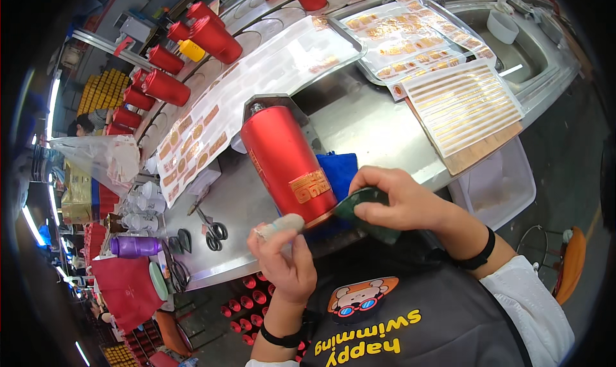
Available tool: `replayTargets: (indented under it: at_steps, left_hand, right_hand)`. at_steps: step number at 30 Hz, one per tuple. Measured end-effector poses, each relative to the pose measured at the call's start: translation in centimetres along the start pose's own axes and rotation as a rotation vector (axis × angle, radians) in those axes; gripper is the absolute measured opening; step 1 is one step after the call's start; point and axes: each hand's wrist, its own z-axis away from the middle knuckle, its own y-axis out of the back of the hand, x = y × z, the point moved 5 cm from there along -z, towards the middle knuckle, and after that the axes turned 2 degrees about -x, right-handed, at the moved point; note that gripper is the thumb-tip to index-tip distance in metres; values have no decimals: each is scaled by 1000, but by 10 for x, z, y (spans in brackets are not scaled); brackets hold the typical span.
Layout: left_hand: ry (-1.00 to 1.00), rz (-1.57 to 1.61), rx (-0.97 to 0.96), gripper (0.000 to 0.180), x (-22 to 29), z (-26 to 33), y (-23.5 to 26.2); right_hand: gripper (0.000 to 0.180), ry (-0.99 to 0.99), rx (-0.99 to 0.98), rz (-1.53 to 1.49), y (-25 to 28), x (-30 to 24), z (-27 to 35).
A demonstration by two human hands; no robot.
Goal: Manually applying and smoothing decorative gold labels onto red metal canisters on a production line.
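A shiny red bottle [279, 145] with a metal neck lies tilted on the steel worktop, its neck pointing away from me and its base toward me. A gold decal [310, 186] sits on its side near the base. My right hand [398, 200] pinches a dark green, smooth-edged scraper [367, 214] right beside the base. On the other side, my left hand [285, 264] has bent, separated fingers, and a whitish cover wraps one fingertip close to the bottle's base. I see nothing held in it. A blue cloth [340, 168] lies beneath and beside the bottle.
Scissors [215, 234] and a purple cup [136, 246] are at the left. Gold decal sheets [465, 107] cover the right side, near a sink [526, 46]. Several red bottles [215, 40] stand on the conveyor beyond. A white plastic bin [507, 181] is below the right edge.
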Motion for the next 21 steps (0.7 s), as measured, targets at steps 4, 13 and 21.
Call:
replayTargets:
  at_steps: [4,13,21]
  left_hand:
    - [69,150,53,27,-3,-8,-4]
    - [118,186,130,31,-10,-6,-13]
    - [38,41,21,22,0,-18,-7]
  right_hand:
    - [26,71,-30,136,-8,-7,0]
    - [26,77,-19,123,-13,-5,0]
    - [24,-19,2,26,-10,0,0]
